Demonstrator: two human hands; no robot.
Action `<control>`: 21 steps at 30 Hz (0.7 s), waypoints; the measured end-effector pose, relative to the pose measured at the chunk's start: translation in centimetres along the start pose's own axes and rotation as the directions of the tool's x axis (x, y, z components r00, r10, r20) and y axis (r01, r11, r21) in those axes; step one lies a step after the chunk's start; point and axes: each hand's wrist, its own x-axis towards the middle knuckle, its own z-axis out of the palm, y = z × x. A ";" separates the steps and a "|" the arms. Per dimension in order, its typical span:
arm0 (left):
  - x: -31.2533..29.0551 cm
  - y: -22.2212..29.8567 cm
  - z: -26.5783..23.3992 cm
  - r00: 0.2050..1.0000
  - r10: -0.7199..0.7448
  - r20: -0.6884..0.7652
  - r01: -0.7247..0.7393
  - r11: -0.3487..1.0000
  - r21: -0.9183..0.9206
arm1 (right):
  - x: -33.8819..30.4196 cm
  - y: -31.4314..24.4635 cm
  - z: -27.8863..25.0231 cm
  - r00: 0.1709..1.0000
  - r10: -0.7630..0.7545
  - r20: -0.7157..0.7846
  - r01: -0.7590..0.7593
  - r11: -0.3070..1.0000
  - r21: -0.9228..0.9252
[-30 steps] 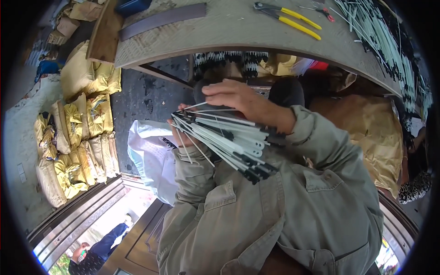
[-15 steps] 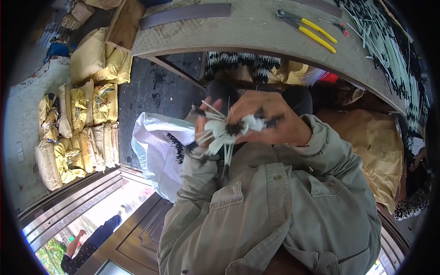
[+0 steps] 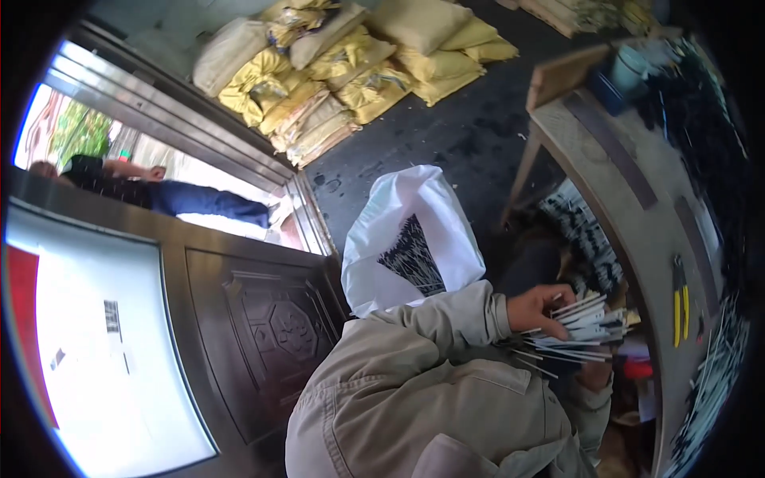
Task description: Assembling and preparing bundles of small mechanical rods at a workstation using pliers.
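A loose bundle of thin white sticks and strips (image 3: 586,327) is held in front of me, its ends fanned out. My left hand (image 3: 542,311) is curled around the near side of the bundle, thumb and fingers closing on it. My right hand (image 3: 594,376) is under the bundle at its far side; the sticks and the sleeve hide most of its fingers. A white sack (image 3: 366,247) stands open on the floor to the left of my hands. Many thin dark sticks with pale ends (image 3: 412,259) lie inside it.
A worktable (image 3: 617,191) runs along the right, carrying yellow-handled pliers (image 3: 679,311), heaped white sticks (image 3: 705,390) and a blue-green cup (image 3: 629,68). Yellow sacks (image 3: 374,80) are piled at the back. A dark door (image 3: 263,334) stands left; a person (image 3: 191,195) is outside.
My view has swung to the left, bringing the door and open sack nearer the middle. The bundle, earlier blurred between both hands, now shows fanned white ends.
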 end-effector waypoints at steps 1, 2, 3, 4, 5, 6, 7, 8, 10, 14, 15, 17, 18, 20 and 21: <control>-0.1 0.2 0.1 0.999 0.043 -0.002 -0.043 0.998 0.038 | 0.1 -0.8 -0.1 0.997 0.050 0.051 -0.046 0.996 -0.078; -0.2 0.4 -0.1 0.998 0.065 -0.020 -0.064 0.997 0.049 | -1.1 0.7 -3.1 0.978 -0.095 0.185 0.189 0.779 -0.598; -0.3 0.1 -0.4 0.999 0.032 -0.029 -0.029 0.997 0.078 | -2.0 2.8 -6.2 0.922 -0.160 0.353 0.385 0.280 -0.879; -0.4 -0.2 -0.6 0.999 0.003 -0.048 0.002 0.995 0.102 | -0.7 1.1 -4.3 0.914 -0.164 0.371 0.404 0.284 -0.870; -0.5 -0.4 -0.6 0.998 0.013 -0.063 -0.005 0.994 0.112 | 2.6 0.8 -1.2 0.900 -0.170 0.401 0.436 0.348 -0.830; -0.1 -0.9 -0.6 0.997 0.034 -0.072 -0.023 0.989 0.146 | 6.0 -1.2 2.6 0.900 -0.171 0.401 0.436 0.400 -0.806; 0.0 -1.3 -0.6 0.993 0.063 -0.096 -0.044 0.981 0.189 | 9.5 -3.0 6.2 0.892 -0.177 0.416 0.449 0.457 -0.768; -1.2 -1.6 -1.0 0.982 0.092 -0.164 -0.058 0.977 0.205 | 11.5 -3.1 9.1 0.855 -0.194 0.480 0.503 0.531 -0.682; -1.0 -1.9 -0.3 0.990 0.086 -0.112 -0.060 0.975 0.214 | 11.7 -3.7 9.3 0.841 -0.220 0.494 0.513 0.616 -0.598; -1.6 -0.2 1.4 0.994 0.099 -0.040 -0.080 0.937 0.339 | 11.5 -4.2 9.0 0.824 -0.277 0.494 0.497 0.771 -0.398; -1.7 0.0 2.3 0.992 0.115 -0.042 -0.097 0.948 0.303 | 10.7 -4.1 8.4 0.835 -0.273 0.478 0.469 0.807 -0.360; -1.6 0.0 2.0 0.997 0.076 0.010 -0.074 0.924 0.374 | 7.5 -3.8 6.0 0.882 -0.239 0.407 0.378 0.874 -0.306; -2.1 0.6 2.0 0.999 0.044 0.018 -0.047 0.918 0.394 | 4.8 -3.6 4.7 0.908 -0.201 0.368 0.314 0.907 -0.279; -2.4 1.8 2.1 0.997 -0.030 -0.067 0.054 0.917 0.396 | 1.1 -2.6 3.7 0.990 -0.065 0.123 0.089 0.977 -0.193; -2.9 0.9 1.3 0.990 -0.085 -0.109 0.116 0.942 0.316 | 0.0 -2.9 5.1 0.995 0.071 0.069 -0.070 0.997 -0.023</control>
